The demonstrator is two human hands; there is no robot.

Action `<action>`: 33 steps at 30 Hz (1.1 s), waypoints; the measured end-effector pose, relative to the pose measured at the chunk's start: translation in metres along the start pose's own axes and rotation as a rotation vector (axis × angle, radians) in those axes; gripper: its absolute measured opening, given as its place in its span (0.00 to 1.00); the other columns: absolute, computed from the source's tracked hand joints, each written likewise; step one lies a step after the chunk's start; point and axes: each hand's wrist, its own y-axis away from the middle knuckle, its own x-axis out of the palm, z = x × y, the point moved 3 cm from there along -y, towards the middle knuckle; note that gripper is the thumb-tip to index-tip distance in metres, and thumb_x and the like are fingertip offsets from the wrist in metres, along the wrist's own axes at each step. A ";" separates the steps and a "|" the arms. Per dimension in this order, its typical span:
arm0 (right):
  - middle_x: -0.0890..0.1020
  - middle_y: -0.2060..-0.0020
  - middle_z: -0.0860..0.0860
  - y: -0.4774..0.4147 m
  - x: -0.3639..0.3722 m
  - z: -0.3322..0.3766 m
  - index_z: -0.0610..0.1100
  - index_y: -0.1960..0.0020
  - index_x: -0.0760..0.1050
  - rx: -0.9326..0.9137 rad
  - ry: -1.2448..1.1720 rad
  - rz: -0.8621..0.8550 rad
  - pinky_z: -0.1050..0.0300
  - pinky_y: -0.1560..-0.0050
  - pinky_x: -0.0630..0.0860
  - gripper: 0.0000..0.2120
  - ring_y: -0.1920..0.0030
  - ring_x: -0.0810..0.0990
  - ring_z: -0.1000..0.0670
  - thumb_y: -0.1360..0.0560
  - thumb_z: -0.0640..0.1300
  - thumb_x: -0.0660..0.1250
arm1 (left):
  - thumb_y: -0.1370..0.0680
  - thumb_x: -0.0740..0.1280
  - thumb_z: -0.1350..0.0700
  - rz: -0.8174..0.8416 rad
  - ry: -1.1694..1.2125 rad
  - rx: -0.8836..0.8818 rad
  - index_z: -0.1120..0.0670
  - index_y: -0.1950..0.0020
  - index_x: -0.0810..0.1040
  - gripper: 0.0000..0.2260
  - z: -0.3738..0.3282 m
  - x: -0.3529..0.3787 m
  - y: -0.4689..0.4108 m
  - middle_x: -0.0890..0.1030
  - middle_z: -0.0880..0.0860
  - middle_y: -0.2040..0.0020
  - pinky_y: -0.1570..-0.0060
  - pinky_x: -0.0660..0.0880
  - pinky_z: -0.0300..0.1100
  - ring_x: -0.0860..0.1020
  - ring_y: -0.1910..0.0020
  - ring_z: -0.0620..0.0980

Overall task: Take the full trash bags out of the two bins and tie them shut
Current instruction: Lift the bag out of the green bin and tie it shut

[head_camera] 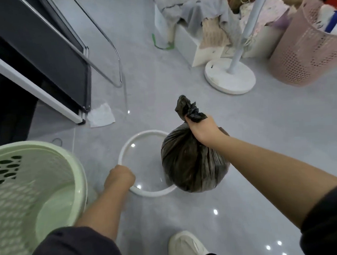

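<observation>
A full black trash bag (193,165) hangs in the air over the right side of a white ring (142,134) that lies on the grey floor. My right hand (201,129) grips the bag by its twisted, bunched neck, and the loose top sticks up beyond my fingers. My left hand (120,177) curls around the near left part of the white ring. A pale green perforated bin (49,186) stands at the lower left with no bag visible inside it.
A dark panel with a white frame (41,62) and chrome tubing (118,57) stand at the left. A white tissue (102,117) lies on the floor. A fan base (229,76), a pink basket (305,56) and cloth-covered boxes (202,17) crowd the back right. My white shoe (184,246) is at the bottom.
</observation>
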 end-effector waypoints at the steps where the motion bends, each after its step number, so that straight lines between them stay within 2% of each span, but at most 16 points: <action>1: 0.74 0.64 0.47 -0.002 0.007 -0.008 0.36 0.56 0.72 -0.011 -0.003 0.000 0.59 0.61 0.63 0.13 0.63 0.71 0.49 0.21 0.46 0.59 | 0.26 0.64 0.56 0.015 0.057 -0.049 0.63 0.36 0.72 0.20 0.004 0.009 -0.009 0.76 0.61 0.38 0.43 0.75 0.47 0.77 0.40 0.59; 3: 0.75 0.63 0.47 -0.009 0.018 -0.018 0.42 0.58 0.72 -0.040 -0.026 -0.021 0.59 0.59 0.67 0.10 0.61 0.73 0.48 0.21 0.47 0.60 | 0.28 0.66 0.55 0.031 0.172 -0.129 0.64 0.36 0.72 0.22 0.011 0.025 -0.025 0.76 0.63 0.38 0.43 0.76 0.49 0.77 0.42 0.61; 5: 0.79 0.61 0.43 -0.016 0.027 -0.022 0.38 0.57 0.73 -0.053 0.009 -0.020 0.53 0.57 0.72 0.13 0.59 0.76 0.44 0.21 0.47 0.59 | 0.28 0.67 0.55 0.043 0.291 -0.193 0.65 0.36 0.72 0.24 0.014 0.040 -0.040 0.76 0.63 0.38 0.44 0.76 0.48 0.77 0.41 0.61; 7: 0.80 0.56 0.38 -0.022 0.034 -0.024 0.33 0.53 0.75 -0.062 0.084 -0.008 0.45 0.50 0.75 0.16 0.55 0.77 0.39 0.20 0.45 0.56 | 0.29 0.68 0.57 0.051 0.391 -0.249 0.66 0.35 0.70 0.25 0.012 0.050 -0.043 0.76 0.64 0.37 0.42 0.75 0.49 0.76 0.40 0.62; 10: 0.80 0.54 0.37 -0.025 0.043 -0.028 0.32 0.51 0.75 -0.101 0.134 0.027 0.43 0.47 0.74 0.17 0.52 0.77 0.37 0.19 0.44 0.54 | 0.26 0.67 0.61 0.033 0.416 -0.370 0.68 0.32 0.64 0.26 0.009 0.058 -0.042 0.71 0.65 0.33 0.38 0.71 0.50 0.73 0.36 0.63; 12: 0.80 0.56 0.37 -0.025 0.047 -0.033 0.32 0.54 0.75 -0.093 0.119 0.028 0.43 0.49 0.75 0.17 0.54 0.77 0.37 0.20 0.45 0.55 | 0.25 0.66 0.62 0.027 0.439 -0.423 0.67 0.31 0.63 0.25 0.009 0.057 -0.042 0.69 0.64 0.31 0.38 0.70 0.50 0.71 0.34 0.63; 15: 0.76 0.67 0.43 -0.027 0.052 -0.038 0.39 0.66 0.68 -0.069 0.130 0.042 0.48 0.58 0.72 0.18 0.61 0.75 0.40 0.20 0.47 0.55 | 0.22 0.62 0.59 0.065 0.476 -0.377 0.64 0.29 0.64 0.23 0.010 0.058 -0.044 0.68 0.61 0.30 0.35 0.67 0.49 0.69 0.32 0.59; 17: 0.72 0.71 0.46 -0.026 0.057 -0.042 0.42 0.69 0.64 -0.052 0.137 0.049 0.51 0.63 0.67 0.20 0.66 0.71 0.44 0.20 0.48 0.55 | 0.24 0.65 0.59 0.069 0.493 -0.388 0.64 0.30 0.66 0.23 0.018 0.062 -0.050 0.70 0.61 0.31 0.37 0.70 0.49 0.72 0.34 0.59; 20: 0.71 0.72 0.47 -0.030 0.072 -0.051 0.44 0.69 0.63 -0.037 0.157 0.075 0.54 0.65 0.65 0.19 0.68 0.71 0.45 0.22 0.49 0.55 | 0.30 0.71 0.59 0.046 0.506 -0.400 0.66 0.37 0.72 0.24 0.026 0.067 -0.050 0.78 0.62 0.39 0.47 0.76 0.47 0.78 0.43 0.61; 22: 0.71 0.71 0.48 -0.028 0.074 -0.056 0.44 0.68 0.65 -0.045 0.210 0.085 0.54 0.65 0.64 0.17 0.67 0.71 0.45 0.22 0.48 0.54 | 0.31 0.72 0.57 0.037 0.470 -0.367 0.65 0.40 0.75 0.23 0.027 0.068 -0.046 0.80 0.61 0.43 0.54 0.75 0.45 0.80 0.46 0.60; 27: 0.73 0.69 0.46 -0.028 0.074 -0.064 0.42 0.66 0.65 -0.042 0.194 0.052 0.52 0.64 0.67 0.16 0.65 0.72 0.44 0.22 0.47 0.55 | 0.32 0.72 0.58 -0.045 0.484 -0.351 0.64 0.39 0.74 0.23 0.025 0.062 -0.041 0.80 0.63 0.43 0.49 0.77 0.48 0.79 0.46 0.61; 30: 0.71 0.70 0.47 -0.025 0.072 -0.064 0.43 0.68 0.63 -0.042 0.183 0.044 0.53 0.65 0.65 0.16 0.66 0.71 0.44 0.22 0.46 0.55 | 0.30 0.71 0.60 -0.145 0.559 -0.338 0.65 0.37 0.69 0.24 0.018 0.050 -0.031 0.77 0.65 0.40 0.46 0.74 0.51 0.77 0.43 0.64; 33: 0.71 0.67 0.48 -0.016 0.060 -0.058 0.45 0.67 0.62 -0.075 0.233 -0.007 0.53 0.64 0.64 0.15 0.63 0.71 0.43 0.22 0.44 0.55 | 0.28 0.69 0.61 -0.286 0.544 -0.134 0.63 0.40 0.68 0.19 -0.006 0.021 -0.011 0.77 0.65 0.43 0.51 0.73 0.50 0.77 0.45 0.64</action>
